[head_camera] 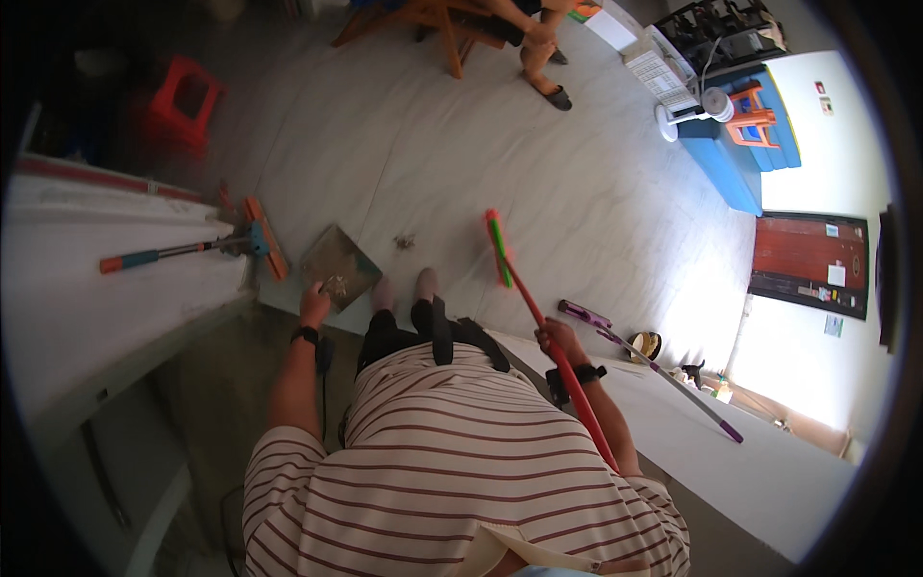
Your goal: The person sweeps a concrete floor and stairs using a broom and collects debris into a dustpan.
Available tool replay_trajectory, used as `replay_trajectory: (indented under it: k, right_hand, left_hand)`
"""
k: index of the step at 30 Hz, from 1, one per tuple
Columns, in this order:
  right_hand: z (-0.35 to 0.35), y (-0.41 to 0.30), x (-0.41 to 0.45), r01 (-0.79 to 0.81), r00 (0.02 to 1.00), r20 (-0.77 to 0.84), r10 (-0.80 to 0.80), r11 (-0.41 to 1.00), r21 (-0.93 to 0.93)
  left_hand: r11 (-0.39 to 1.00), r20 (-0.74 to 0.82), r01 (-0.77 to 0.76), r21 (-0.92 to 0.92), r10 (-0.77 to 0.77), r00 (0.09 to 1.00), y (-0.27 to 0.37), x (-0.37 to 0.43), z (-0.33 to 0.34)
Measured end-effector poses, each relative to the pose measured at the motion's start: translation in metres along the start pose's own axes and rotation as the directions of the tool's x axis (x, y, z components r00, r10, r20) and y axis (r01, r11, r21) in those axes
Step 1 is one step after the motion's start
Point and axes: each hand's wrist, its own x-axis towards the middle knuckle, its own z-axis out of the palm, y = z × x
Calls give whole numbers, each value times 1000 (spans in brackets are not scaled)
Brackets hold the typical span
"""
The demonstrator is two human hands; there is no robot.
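My left hand (314, 306) is closed on the handle of a dustpan (350, 256), which lies low by the floor in front of my left foot with some debris in it. A small pile of debris (404, 241) rests on the tiled floor, right of the dustpan. In my right hand (561, 339) is the red handle of a broom (499, 249); its head, green with red bristles, is at the floor to the right of the pile, apart from it. The handle's upper end runs along my right forearm.
A sponge mop (265, 238) leans by the wall at left, near a red plastic stool (189, 97). A purple flat mop (585, 314) leans at right, beside a round bowl (644, 346). Another person's foot (551, 92) is near a wooden stool at the top. Blue seating (721, 169) stands upper right.
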Motion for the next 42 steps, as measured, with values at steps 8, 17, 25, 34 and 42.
replay_trajectory:
  k: [8, 17, 25, 34, 42]
  right_hand:
    - [29, -65, 59, 197, 958, 284, -46, 824, -531]
    - [193, -84, 1, -153, 890, 339, 304, 901, -405]
    - [223, -100, -45, 12, 919, 310, 246, 765, -644]
    - [204, -103, -48, 1, 925, 284, 251, 748, -664]
    - [194, -99, -50, 27, 943, 257, 210, 723, -691]
  left_hand:
    - [982, -143, -173, 72, 182, 973, -12, -3, 9]
    - [977, -242, -205, -56, 186, 952, -24, -7, 15]
    - [966, -176, -166, -198, 131, 976, -22, -10, 14]
    - [967, -204, -151, -203, 109, 973, -30, -6, 18]
    - [945, -203, -217, -245, 169, 964, -25, -17, 11]
